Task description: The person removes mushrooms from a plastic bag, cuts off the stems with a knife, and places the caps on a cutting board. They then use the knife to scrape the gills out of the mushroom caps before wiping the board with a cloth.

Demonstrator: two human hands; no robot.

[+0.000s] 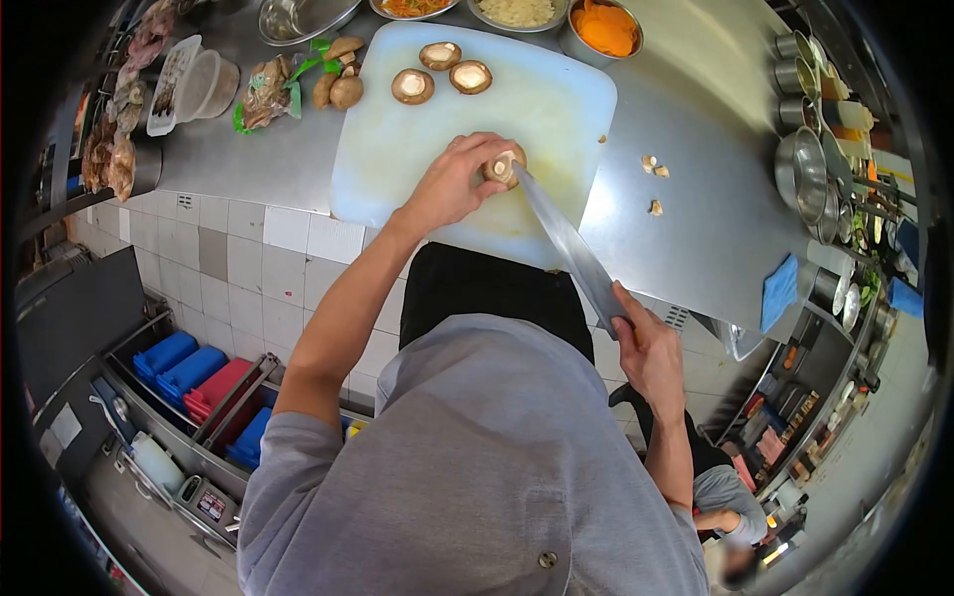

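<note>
My left hand (455, 182) grips a brown mushroom (504, 167) near the middle of the white cutting board (397, 149), its stem side facing up. In my right hand (648, 348) is the handle of a large knife (571, 241), whose tip touches the mushroom beside its stem. Three mushrooms with pale undersides, one of them a front mushroom (412, 86), sit at the top of the board. Small cut stem pieces (656, 208) lie on the steel counter to the right.
Behind the board stand a bowl of orange slices (604, 30) and other bowls. More whole mushrooms (346, 91) and a bag (266, 94) lie to its left. A blue cloth (780, 292) hangs at the counter's right edge. Another person (730, 502) is at lower right.
</note>
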